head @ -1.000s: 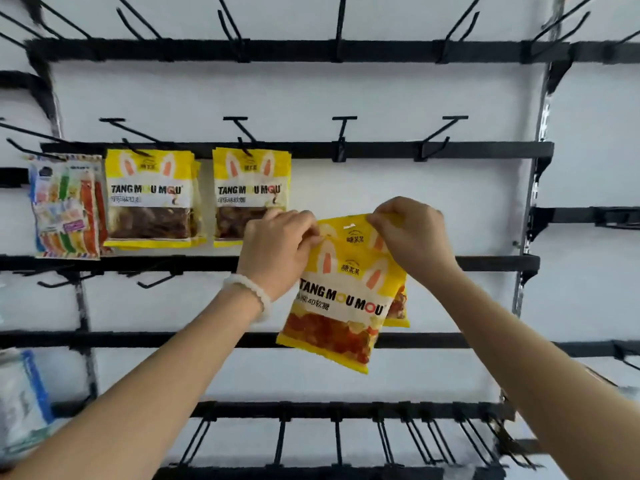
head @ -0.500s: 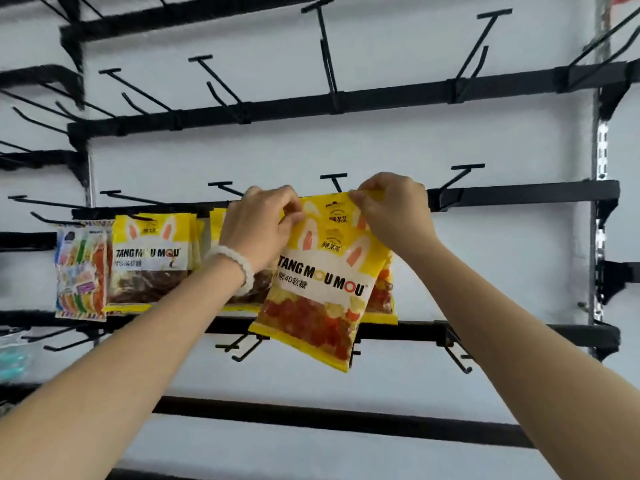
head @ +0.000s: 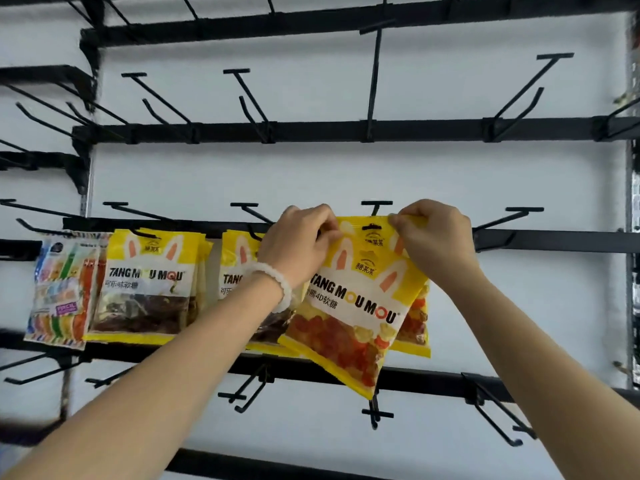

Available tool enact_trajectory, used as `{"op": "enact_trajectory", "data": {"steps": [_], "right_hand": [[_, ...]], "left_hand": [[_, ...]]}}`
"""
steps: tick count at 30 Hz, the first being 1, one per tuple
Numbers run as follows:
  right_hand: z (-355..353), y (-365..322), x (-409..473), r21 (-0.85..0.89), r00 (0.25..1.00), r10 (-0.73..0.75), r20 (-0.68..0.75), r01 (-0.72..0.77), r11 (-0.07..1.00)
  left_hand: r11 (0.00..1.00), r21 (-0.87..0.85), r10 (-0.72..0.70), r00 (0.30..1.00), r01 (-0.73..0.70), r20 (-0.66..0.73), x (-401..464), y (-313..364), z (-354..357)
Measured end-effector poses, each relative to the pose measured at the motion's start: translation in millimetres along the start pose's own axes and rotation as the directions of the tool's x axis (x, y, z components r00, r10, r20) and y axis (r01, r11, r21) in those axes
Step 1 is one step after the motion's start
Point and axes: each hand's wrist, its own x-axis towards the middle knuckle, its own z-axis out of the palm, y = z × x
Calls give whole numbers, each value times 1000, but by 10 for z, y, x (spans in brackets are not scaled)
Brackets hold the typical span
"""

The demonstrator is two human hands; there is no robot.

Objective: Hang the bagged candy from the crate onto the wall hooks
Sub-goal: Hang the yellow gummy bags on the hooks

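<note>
Retail shop display wall, white panel with black horizontal rails (head: 346, 131), rows of peg hooks (head: 375, 206), branded yellow candy bags (head: 149, 285) hung at nine o'clock, multicoloured packet (head: 60, 289) beside them

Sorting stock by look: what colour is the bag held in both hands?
Yellow, with a white band of black lettering, on the bag; the head view shows it best.
</note>
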Motion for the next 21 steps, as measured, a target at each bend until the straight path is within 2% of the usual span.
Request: {"op": "enact_trajectory", "data": {"steps": [5, 10, 15, 21], "right_hand": [[-5, 156, 5, -45, 999, 35, -8, -35, 998], [180, 355, 75, -104, 998, 58, 7, -57, 993], [348, 482, 175, -141, 997, 76, 9, -74, 987], [448, 557, 228, -164, 998, 59, 2, -57, 985]], "left_hand": [[998, 18, 58, 998, -58, 12, -3, 9, 82], [997, 78, 22, 998, -26, 54, 23, -89, 278], [972, 237, -25, 996, 3, 89, 78, -191, 444], [949, 314, -45, 996, 21, 71, 72, -215, 539]]}}
